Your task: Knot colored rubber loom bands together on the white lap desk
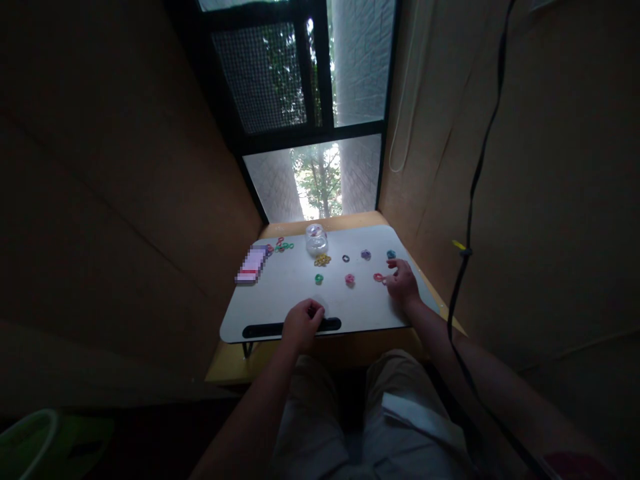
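My left hand [301, 321] is over the front edge of the white folding table [280, 293], its fingers curled closed; what they hold, if anything, is too dark to make out. My right hand [401, 283] hovers at the table's right side, thumb and forefinger apart with nothing visible between them. Near its fingertips lie a teal bunch of small rings [391, 254] and a red ring bunch [378, 277]. Further left are a pink bunch [350, 279], a purple bunch [366, 255], a dark ring [346, 258], a green bunch [319, 279] and a yellow pile [323, 260].
A clear jar [316, 240] stands at the back of the table. Red and green linked rings [284, 247] lie back left, beside a blurred-out phone-like rectangle [252, 265]. A black slot [265, 330] runs along the front edge. A dark cord [470, 220] hangs at the right.
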Demonstrator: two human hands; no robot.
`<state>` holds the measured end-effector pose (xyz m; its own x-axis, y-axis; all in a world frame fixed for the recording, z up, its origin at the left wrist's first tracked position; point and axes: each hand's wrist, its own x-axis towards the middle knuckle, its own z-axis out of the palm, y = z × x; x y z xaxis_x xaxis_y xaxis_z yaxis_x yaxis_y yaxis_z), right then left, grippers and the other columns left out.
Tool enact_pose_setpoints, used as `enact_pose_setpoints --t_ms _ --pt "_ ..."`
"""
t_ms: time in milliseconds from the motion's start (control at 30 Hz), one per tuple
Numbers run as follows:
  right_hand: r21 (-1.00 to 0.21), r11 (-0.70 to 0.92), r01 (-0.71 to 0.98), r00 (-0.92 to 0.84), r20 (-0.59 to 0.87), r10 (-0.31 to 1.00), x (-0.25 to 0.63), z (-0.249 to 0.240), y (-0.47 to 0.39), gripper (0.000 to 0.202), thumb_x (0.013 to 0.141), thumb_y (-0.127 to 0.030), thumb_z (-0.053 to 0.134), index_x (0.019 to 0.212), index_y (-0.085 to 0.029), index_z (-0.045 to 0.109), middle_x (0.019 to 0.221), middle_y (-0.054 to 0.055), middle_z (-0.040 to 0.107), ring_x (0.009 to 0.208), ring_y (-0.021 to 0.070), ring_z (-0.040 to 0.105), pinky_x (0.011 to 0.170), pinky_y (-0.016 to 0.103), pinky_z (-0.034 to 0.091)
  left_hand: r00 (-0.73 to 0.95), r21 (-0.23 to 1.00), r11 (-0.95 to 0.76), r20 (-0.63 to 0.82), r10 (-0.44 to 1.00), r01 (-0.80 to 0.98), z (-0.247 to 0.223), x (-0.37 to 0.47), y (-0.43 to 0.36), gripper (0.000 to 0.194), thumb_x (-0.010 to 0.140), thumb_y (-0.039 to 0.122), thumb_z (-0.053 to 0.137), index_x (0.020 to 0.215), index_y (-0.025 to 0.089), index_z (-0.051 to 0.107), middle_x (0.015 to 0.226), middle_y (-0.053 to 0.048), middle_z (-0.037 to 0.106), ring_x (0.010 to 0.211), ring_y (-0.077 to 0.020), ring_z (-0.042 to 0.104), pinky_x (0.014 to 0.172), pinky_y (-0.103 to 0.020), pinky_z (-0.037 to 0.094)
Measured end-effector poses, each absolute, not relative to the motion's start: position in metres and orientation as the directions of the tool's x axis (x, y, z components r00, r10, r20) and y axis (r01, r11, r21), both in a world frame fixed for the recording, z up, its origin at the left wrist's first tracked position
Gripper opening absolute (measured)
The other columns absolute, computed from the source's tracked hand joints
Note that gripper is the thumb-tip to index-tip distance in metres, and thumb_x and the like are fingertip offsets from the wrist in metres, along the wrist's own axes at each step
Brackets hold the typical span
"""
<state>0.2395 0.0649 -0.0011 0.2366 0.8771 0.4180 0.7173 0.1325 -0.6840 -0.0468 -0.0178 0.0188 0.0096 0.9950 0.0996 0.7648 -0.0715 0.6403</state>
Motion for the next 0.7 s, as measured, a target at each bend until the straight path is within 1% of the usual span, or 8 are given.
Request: enact_pose_setpoints --t_ms 67,100,200,267,367,467,567,700 --pt "-0.707 0.095 0.701 0.292 0.406 0.866 0.241 -0.003 0.065 0.041 0.069 -0.009 0.047 0.107 -0.014 0.06 0.1 0.01 0.062 0.086 0.0209 0.057 0.078 0.031 0.046 0.012 0.637 -0.075 0.103 0.995 0.768 0.019 -0.047 -0.019 0.02 0.083 0.036 0.055 0.08 0.02 0.066 0.075 -0.001 0.068 0.069 -0.0138 0.06 0.066 -0.025 0.042" --pt "-0.697 0.097 0.711 0.277 0.404 0.872 0.242 -0.003 0.064 0.039 0.068 -0.008 0.047 0.105 -0.014 0.061 0.099 0.01 0.062 0.087 0.021 0.057 0.08 0.031 0.046 0.013 0.636 -0.077 0.104 0.994 0.768 0.019 -0.047 -0.019 0.019 0.083 0.036 0.055 0.08 0.02 0.066 0.075 -0.001 0.068 0.069 -0.0138 0.06 0.066 -0.025 0.042" --pt "-0.626 0.141 0.767 0.153 0.392 0.907 0.245 -0.002 0.064 0.03 0.071 -0.011 0.052 0.097 -0.014 0.065 0.099 0.01 0.064 0.089 0.0207 0.059 0.082 0.03 0.046 0.016 0.636 -0.086 0.115 0.993 0.767 0.019 -0.048 -0.019 0.019 0.083 0.035 0.056 0.08 0.019 0.066 0.075 -0.001 0.068 0.07 -0.0136 0.06 0.066 -0.025 0.042" --pt "-0.59 0.135 0.796 0.105 0.354 0.929 0.249 0.0 0.065 0.025 0.073 -0.014 0.056 0.094 -0.013 0.068 0.098 0.011 0.066 0.087 0.0197 0.06 0.082 0.028 0.045 0.016 0.642 -0.088 0.117 0.993 0.762 0.018 -0.048 -0.019 0.018 0.083 0.035 0.056 0.08 0.02 0.066 0.076 -0.001 0.068 0.07 -0.0134 0.06 0.066 -0.024 0.042" --pt "-0.579 0.051 0.814 0.127 0.263 0.956 0.253 0.008 0.066 0.02 0.074 -0.019 0.062 0.091 -0.012 0.071 0.093 0.011 0.069 0.082 0.0187 0.062 0.076 0.026 0.045 0.021 0.647 -0.089 0.112 0.993 0.757 0.018 -0.048 -0.018 0.018 0.083 0.034 0.056 0.08 0.02 0.066 0.077 -0.001 0.069 0.07 -0.0133 0.06 0.066 -0.024 0.042" --pt "-0.583 -0.025 0.812 0.143 0.158 0.977 0.255 0.016 0.068 0.014 0.074 -0.022 0.065 0.081 -0.014 0.073 0.082 0.009 0.072 0.072 0.0171 0.063 0.065 0.025 0.042 0.019 0.636 -0.094 0.124 0.992 0.766 0.018 -0.048 -0.017 0.018 0.083 0.035 0.056 0.08 0.02 0.066 0.076 -0.001 0.069 0.07 -0.0136 0.06 0.067 -0.025 0.042" --pt "-0.566 -0.019 0.824 0.097 0.109 0.989 0.255 0.023 0.071 0.012 0.074 -0.021 0.063 0.075 -0.015 0.074 0.075 0.008 0.072 0.065 0.0159 0.062 0.059 0.025 0.039 0.005 0.638 -0.083 0.122 0.993 0.765 0.017 -0.048 -0.016 0.019 0.083 0.036 0.056 0.08 0.02 0.066 0.075 -0.001 0.068 0.069 -0.0136 0.06 0.065 -0.024 0.041" --pt "-0.583 -0.018 0.812 0.07 0.067 0.995 0.258 0.026 0.074 0.013 0.075 -0.023 0.064 0.075 -0.015 0.074 0.076 0.008 0.072 0.063 0.0146 0.061 0.056 0.024 0.037 0.009 0.639 -0.088 0.126 0.992 0.764 0.016 -0.048 -0.016 0.019 0.083 0.036 0.056 0.079 0.02 0.066 0.075 0.0 0.068 0.069 -0.0131 0.06 0.065 -0.024 0.041"
